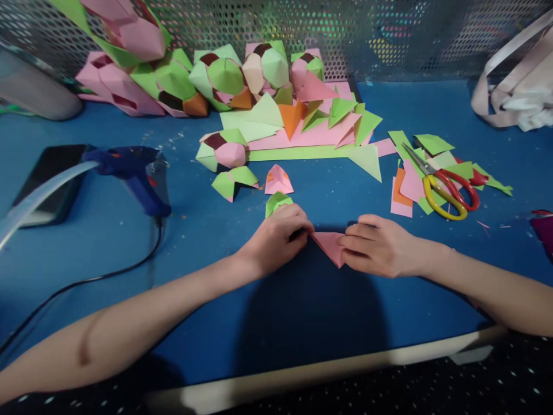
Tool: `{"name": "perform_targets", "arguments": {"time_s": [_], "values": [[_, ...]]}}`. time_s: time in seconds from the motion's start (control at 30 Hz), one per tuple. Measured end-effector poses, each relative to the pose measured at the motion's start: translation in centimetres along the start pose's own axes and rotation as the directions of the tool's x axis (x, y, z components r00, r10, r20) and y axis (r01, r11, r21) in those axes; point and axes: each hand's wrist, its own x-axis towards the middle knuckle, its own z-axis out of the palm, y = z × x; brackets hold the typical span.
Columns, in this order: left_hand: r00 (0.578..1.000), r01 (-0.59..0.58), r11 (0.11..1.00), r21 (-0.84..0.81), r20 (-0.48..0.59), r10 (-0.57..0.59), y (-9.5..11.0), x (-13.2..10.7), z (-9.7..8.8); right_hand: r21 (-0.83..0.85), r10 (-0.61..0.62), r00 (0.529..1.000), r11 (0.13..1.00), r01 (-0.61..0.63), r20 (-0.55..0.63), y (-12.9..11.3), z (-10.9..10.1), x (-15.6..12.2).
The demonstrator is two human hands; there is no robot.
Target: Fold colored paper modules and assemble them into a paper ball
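Observation:
A small pink paper triangle (pixel 329 244) lies flat on the blue table (pixel 302 311) between both hands. My left hand (pixel 276 237) is curled, its fingertips pressing the triangle's left corner. My right hand (pixel 375 245) lies on the triangle's right side with fingers close together, pressing it down. A folded green piece (pixel 276 202) sits just behind my left hand, and a folded pink piece (pixel 278 180) lies a little farther back.
A blue glue gun (pixel 132 170) with a black cord stands at the left beside a dark phone (pixel 52 178). Red-and-yellow scissors (pixel 444 187) rest on paper scraps at the right. Folded pink and green paper shapes (pixel 224 78) pile along the perforated back wall.

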Motion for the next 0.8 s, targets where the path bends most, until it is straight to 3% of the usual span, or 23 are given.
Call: {"name": "perform_targets", "arguments": {"time_s": [0.8], "values": [[1.0, -0.01, 1.0, -0.012, 0.002, 0.01, -0.04, 0.02, 0.01, 0.026, -0.079, 0.997, 0.997, 0.078, 0.025, 0.05, -0.5, 0.1]]}}
